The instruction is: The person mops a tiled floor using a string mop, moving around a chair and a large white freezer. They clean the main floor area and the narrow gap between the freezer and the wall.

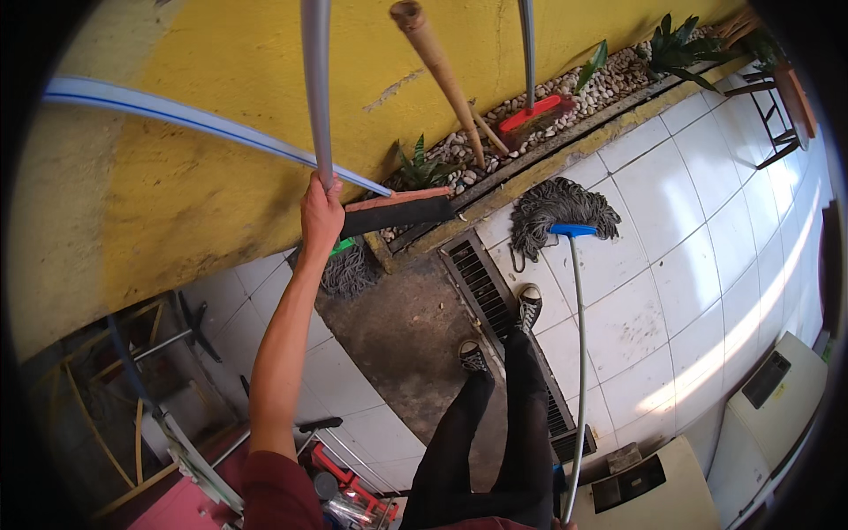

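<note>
My left hand [322, 209] is wrapped around an upright grey pole [316, 86]. Below that hand, a grey string mop head [350, 270] with a green holder rests on the floor; my hand hides whether the pole joins it. Just right of the hand, a floor squeegee [401, 211] with a black blade leans by the wall on its blue-and-white pole [199, 126]. Only a sliver of my right hand [563, 525] shows at the bottom edge, on the pale handle [578, 371] of a second string mop. Its grey strands [563, 205] and blue holder lie on the white tiles.
A pebble bed [613, 69] with plants runs along the yellow wall [225, 159]. A bamboo pole [440, 66] and a red broom [530, 114] stand in it. A metal drain grate [483, 281] crosses the floor near my shoes. White appliances [646, 490] stand lower right; metal frames [139, 397] are at left.
</note>
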